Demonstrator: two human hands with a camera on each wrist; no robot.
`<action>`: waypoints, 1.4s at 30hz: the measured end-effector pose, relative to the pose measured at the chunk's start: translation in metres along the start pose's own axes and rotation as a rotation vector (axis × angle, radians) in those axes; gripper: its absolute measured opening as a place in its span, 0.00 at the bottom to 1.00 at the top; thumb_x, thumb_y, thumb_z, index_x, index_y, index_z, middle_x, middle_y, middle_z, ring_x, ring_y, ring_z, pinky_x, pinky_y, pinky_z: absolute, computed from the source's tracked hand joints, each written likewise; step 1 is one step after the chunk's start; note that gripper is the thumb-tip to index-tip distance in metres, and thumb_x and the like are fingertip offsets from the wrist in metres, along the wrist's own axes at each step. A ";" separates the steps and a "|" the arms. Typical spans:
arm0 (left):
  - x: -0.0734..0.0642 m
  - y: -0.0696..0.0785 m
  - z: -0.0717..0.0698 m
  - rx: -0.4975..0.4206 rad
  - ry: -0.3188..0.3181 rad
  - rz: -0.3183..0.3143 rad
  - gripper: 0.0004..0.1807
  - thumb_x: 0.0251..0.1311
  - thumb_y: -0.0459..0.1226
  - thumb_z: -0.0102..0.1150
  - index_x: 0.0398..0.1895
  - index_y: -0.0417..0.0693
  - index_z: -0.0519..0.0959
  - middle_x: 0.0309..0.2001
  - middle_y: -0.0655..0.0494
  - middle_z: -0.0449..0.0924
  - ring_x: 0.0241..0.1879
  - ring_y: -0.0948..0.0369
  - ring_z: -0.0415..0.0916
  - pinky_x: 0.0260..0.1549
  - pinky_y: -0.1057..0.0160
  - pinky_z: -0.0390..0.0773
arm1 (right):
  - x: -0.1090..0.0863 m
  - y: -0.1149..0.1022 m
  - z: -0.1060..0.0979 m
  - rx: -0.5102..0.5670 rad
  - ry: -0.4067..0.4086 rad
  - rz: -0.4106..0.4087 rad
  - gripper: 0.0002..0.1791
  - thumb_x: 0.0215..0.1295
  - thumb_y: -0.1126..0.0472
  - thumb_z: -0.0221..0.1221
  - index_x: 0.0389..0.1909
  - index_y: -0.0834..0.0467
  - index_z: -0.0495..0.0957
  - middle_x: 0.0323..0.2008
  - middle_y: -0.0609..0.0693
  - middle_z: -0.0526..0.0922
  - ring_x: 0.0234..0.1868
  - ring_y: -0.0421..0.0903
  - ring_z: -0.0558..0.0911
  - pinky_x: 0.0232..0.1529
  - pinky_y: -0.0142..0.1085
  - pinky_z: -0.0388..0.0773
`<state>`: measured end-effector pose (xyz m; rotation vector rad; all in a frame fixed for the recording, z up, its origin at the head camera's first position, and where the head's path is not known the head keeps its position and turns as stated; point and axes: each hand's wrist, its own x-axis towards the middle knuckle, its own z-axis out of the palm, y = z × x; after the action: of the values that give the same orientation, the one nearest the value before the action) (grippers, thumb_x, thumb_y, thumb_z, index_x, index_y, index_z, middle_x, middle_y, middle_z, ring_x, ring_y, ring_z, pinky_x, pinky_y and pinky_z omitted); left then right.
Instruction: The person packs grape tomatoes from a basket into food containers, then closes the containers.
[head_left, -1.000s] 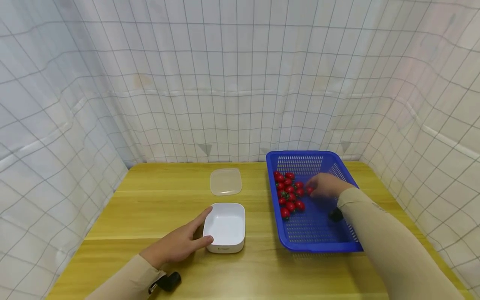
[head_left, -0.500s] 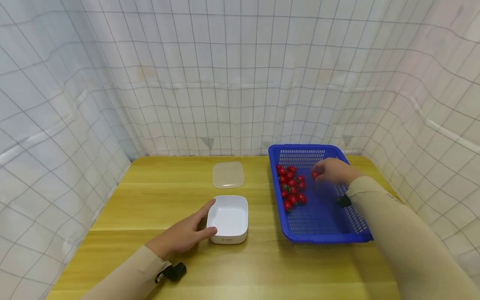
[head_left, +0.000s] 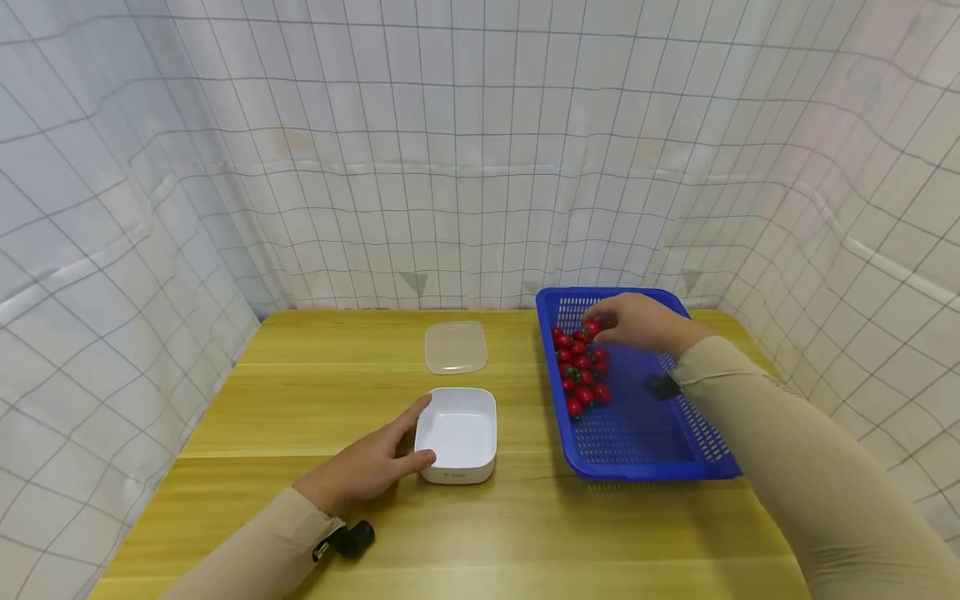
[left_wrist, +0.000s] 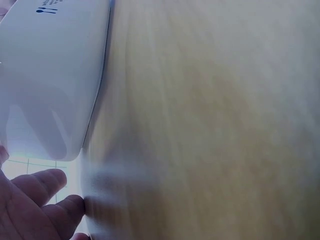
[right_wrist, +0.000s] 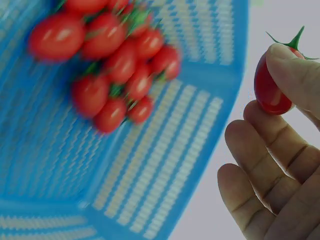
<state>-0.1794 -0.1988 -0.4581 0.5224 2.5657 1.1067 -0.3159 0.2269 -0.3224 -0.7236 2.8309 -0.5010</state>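
Note:
My right hand (head_left: 637,322) pinches a cherry tomato (right_wrist: 272,82) between thumb and fingertips, its green stalk pointing up. That hand is above the far part of a blue plastic basket (head_left: 633,472). Several more cherry tomatoes (head_left: 582,375) lie heaped along the basket's left side. My left hand (head_left: 367,471) rests against the left side of a square white box (head_left: 459,477), its thumb on the near left corner and its fingers straight along the wall. Nothing lies inside the box. In the left wrist view, the fingertips (left_wrist: 47,180) show just past the box's lower end.
A translucent square lid (head_left: 456,347) lies flat on the wooden table (head_left: 300,400) behind the box. White checked curtains (head_left: 480,167) hang behind the table and on both sides. A black wrist camera (head_left: 352,540) is strapped to the left wrist.
My right hand has lifted the cherry tomato from beside the heap and carried it toward the basket's far side, then left. My left hand has stayed at the box; the view has shifted slightly.

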 end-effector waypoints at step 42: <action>0.001 0.000 0.001 -0.023 -0.008 -0.045 0.49 0.71 0.64 0.57 0.87 0.74 0.40 0.86 0.48 0.49 0.83 0.41 0.52 0.78 0.33 0.55 | 0.017 -0.157 0.050 0.054 -0.185 -0.332 0.20 0.69 0.61 0.70 0.61 0.51 0.85 0.47 0.42 0.88 0.45 0.40 0.85 0.49 0.34 0.84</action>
<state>-0.1801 -0.1978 -0.4591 0.4601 2.5418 1.1155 -0.2501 0.0753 -0.3131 -1.1717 2.5267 -0.5241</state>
